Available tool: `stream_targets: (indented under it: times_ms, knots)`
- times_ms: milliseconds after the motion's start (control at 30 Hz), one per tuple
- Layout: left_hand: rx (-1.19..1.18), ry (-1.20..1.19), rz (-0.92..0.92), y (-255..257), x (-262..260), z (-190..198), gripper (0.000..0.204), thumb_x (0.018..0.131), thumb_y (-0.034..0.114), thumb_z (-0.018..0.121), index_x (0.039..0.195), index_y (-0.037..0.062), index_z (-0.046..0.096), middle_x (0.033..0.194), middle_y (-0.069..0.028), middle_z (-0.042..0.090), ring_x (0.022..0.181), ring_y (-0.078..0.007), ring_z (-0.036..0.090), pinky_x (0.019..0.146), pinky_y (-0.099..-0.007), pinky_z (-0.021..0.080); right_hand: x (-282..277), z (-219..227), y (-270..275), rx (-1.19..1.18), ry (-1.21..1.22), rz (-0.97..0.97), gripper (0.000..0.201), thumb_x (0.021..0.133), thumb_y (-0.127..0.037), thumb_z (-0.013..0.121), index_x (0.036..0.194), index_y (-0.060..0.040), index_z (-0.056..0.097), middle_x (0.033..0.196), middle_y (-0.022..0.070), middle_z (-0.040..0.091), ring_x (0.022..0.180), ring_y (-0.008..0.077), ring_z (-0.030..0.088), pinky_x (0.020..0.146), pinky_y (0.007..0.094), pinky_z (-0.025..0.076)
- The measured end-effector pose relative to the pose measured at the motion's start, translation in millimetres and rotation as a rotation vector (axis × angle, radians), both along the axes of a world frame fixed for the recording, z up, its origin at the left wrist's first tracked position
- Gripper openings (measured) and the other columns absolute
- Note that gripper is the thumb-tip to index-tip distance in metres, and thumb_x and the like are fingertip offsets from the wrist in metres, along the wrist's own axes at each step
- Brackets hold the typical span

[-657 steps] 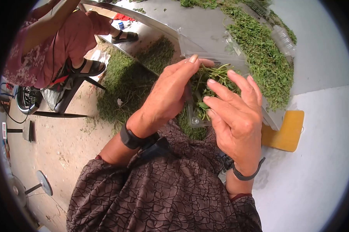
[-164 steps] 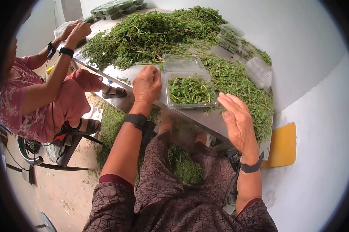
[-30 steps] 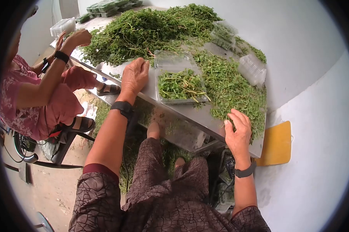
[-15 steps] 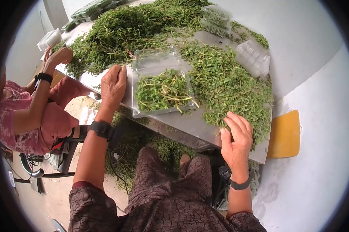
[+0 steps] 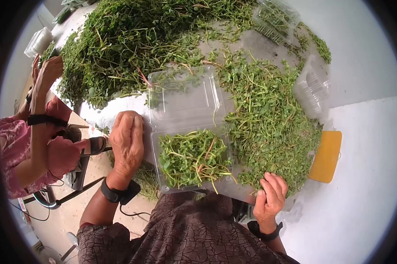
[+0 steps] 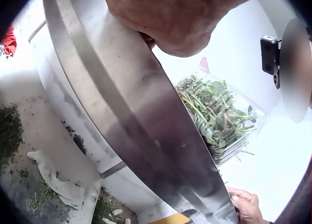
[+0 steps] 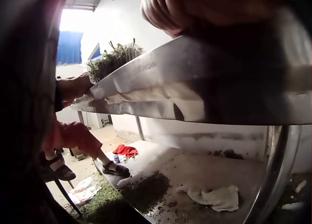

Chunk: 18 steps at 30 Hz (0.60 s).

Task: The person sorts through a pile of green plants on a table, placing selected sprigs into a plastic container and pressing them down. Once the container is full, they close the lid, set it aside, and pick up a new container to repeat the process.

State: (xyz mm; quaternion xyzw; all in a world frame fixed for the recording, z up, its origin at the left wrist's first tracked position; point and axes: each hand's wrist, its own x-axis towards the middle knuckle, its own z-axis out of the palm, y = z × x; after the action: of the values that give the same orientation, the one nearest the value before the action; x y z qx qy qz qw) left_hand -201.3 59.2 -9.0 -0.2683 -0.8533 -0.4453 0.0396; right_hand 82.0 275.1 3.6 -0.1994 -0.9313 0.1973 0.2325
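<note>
A clear plastic clamshell box (image 5: 154,149) stands on the metal table with its lid (image 5: 185,99) laid back. Leafy green stems (image 5: 194,158) fill it, some poking over the front rim; they also show in the left wrist view. My left hand (image 5: 127,141), fingers curled in and holding nothing visible, rests at the table's front edge just left of the box. To the right of the box, my right hand (image 5: 271,198) rests at the front edge beside scattered greens, its fingers loosely bent. Both hands are partly cut off in their own wrist views.
A tall heap of greens (image 5: 123,48) covers the back left, and a flatter spread (image 5: 269,127) lies right. More clear boxes (image 5: 313,88) stand along the wall side. Another person's arm (image 5: 40,101) is at left. A yellow board (image 5: 327,156) is beyond the right corner.
Earlier both hands worked over greens close to the body; now they rest either side of the box. Lately stems appeared atop the box's greens, and the head view has moved closer over the table.
</note>
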Motion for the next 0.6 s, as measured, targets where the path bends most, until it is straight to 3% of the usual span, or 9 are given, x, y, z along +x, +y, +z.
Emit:
stream_targets:
  times_ms: [367,600]
  knots:
    - [0.016,-0.032,-0.065,-1.6,-3.4,4.8,0.002,0.089,-0.001,0.053,0.087,-0.0017,0.053,0.089,-0.0149,0.058,0.080,-0.0314,0.057,0.072,-0.0349,0.047,-2.3,1.5,-4.2,-0.011,-0.077,-0.061,0.019,0.076,0.000,0.057,0.093,-0.0005,0.066,0.108,0.0113,0.065,0.103,0.0314,0.056,0.094,0.0425,0.043]
    - [0.050,-0.113,-0.106,-3.0,-6.8,6.0,0.000,0.088,0.000,0.054,0.089,-0.0007,0.054,0.088,-0.0151,0.057,0.075,-0.0318,0.058,0.068,-0.0350,0.048,-2.7,-1.2,-5.2,-0.021,-0.118,-0.092,0.023,0.077,0.000,0.053,0.098,0.0004,0.062,0.112,0.0160,0.062,0.109,0.0348,0.051,0.097,0.0431,0.040]
